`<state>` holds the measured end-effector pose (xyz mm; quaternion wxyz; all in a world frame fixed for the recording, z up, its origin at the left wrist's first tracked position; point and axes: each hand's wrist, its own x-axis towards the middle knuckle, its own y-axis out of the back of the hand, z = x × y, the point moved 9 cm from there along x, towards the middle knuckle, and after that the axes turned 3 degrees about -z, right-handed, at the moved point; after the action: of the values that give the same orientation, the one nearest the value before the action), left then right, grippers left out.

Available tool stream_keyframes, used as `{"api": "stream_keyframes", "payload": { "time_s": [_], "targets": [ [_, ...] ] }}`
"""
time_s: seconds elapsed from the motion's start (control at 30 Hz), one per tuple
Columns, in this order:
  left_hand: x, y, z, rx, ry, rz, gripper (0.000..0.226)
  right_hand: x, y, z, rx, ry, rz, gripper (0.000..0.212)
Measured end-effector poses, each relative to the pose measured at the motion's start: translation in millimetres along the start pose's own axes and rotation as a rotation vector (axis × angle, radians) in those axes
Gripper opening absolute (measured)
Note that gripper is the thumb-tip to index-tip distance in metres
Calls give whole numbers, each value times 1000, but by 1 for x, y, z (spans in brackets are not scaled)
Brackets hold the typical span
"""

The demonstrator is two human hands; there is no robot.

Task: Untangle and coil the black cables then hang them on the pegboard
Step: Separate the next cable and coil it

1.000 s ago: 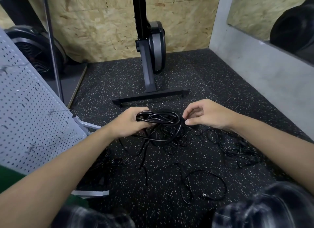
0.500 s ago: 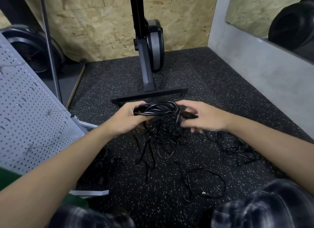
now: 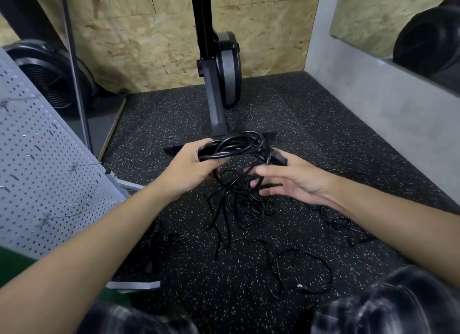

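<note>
Head view: the left hand (image 3: 189, 170) has its grip closed round a black cable coil (image 3: 234, 144) at 12 o'clock. The right hand (image 3: 296, 180), grip open, touches the tangle (image 3: 239, 199) hanging under it. Coiling looks half done; next, free one strand. The pegboard (image 3: 49, 172) stands at 9 o'clock.

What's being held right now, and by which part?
Left hand grips the coiled cable bundle at its left end; right hand open, gripping nothing.

Right grip (image 3: 298, 181): fingertips a blur in the tangle (image 3: 239, 201). Left grip (image 3: 186, 168) fingers tucked out of sight under the coil (image 3: 236, 144). Pegboard (image 3: 44, 184) cut off left.
</note>
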<state>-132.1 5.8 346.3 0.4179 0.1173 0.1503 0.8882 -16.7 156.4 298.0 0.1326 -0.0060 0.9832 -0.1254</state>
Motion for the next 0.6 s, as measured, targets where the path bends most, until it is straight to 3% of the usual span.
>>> {"api": "stream_keyframes", "payload": {
  "time_s": [0.17, 0.3, 0.4, 0.47, 0.6],
  "targets": [
    [2, 9, -9, -80, 87, 74, 7, 4, 15, 5, -72, -3, 222, 31],
    [3, 28, -23, -196, 156, 211, 14, -1, 29, 17, -130, -153, 226, 34],
    [2, 31, -27, -225, 171, 263, 10, -4, 30, 23, -378, -214, 200, 37],
    [2, 33, -19, -245, 136, 290, 10, -5, 31, 16, -487, -177, 191, 39],
    [3, 36, -4, -232, 83, 330, 12, -10, 3, -17, -397, 39, 16, 37]
  ]
}}
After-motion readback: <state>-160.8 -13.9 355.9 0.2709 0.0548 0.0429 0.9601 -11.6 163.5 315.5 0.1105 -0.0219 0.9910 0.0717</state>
